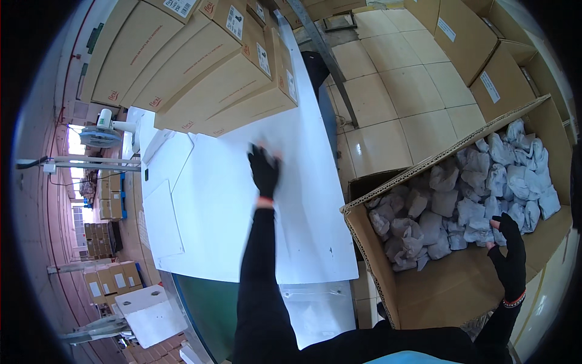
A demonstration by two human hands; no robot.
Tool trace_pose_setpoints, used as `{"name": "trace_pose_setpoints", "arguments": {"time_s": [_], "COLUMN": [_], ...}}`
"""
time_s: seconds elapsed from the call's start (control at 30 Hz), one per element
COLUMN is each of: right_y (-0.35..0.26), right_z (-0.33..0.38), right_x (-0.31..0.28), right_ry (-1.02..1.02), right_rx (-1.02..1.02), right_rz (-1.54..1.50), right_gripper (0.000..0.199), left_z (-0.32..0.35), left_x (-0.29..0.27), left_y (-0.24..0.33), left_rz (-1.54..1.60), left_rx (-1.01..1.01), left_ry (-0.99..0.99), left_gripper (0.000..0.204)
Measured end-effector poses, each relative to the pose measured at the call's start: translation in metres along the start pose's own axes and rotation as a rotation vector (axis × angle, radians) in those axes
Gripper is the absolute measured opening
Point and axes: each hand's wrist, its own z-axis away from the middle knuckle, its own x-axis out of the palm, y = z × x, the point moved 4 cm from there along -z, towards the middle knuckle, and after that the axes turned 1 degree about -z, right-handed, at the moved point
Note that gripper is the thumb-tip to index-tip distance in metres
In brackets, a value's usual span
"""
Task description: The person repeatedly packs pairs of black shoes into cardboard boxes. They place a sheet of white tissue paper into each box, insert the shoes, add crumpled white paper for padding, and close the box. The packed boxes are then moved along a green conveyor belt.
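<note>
While both arms are stretched out, the moment reads like this:
Left hand: in a black glove, flat on the white tabletop well out from the body, fingers spread and slightly blurred, clamped on nothing
Right hand: also gloved, down in the open cardboard box at the person's right, fingertips touching the near edge of the wrapped bundles — whether the fingers have closed on one I cannot tell
Bundles: a heap of small packets in pale grey-white wrapping, filling the far half of the box; the near half shows bare cardboard floor
Step in hand: by my judgement, picking a bundle out of the box, with the left hand steadying or clearing a spot on the table
Next move calls for: a firm pinch on a single bundle and a lift clear of the box wall — the neighbours lie tight against it and may drag along
Around: stacked brown cartons at the far end of the table, more cartons on the tiled floor
</note>
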Motion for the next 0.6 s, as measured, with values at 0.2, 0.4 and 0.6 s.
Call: {"name": "trace_pose_setpoints", "arguments": {"time_s": [0.2, 0.4, 0.6], "right_y": [0.000, 0.011, 0.089], "right_z": [0.007, 0.007, -0.007], "right_x": [0.005, 0.010, 0.028], "right_ry": [-0.047, -0.165, -0.394], "right_rx": [0.064, 0.027, -0.188], "right_rz": [-0.085, 0.069, 0.312], "right_gripper": [0.049, 0.037, 0.039], "left_z": [0.118, 0.210, 0.324], "left_x": [-0.128, -0.173, -0.255], "left_y": [0.113, 0.108, 0.178], "left_rz": [-0.076, -0.076, 0.461], "left_rx": [-0.133, -0.297, -0.473], "left_ry": [-0.283, -0.221, -0.317], "left_gripper": [0.066, 0.064, 0.059]}}
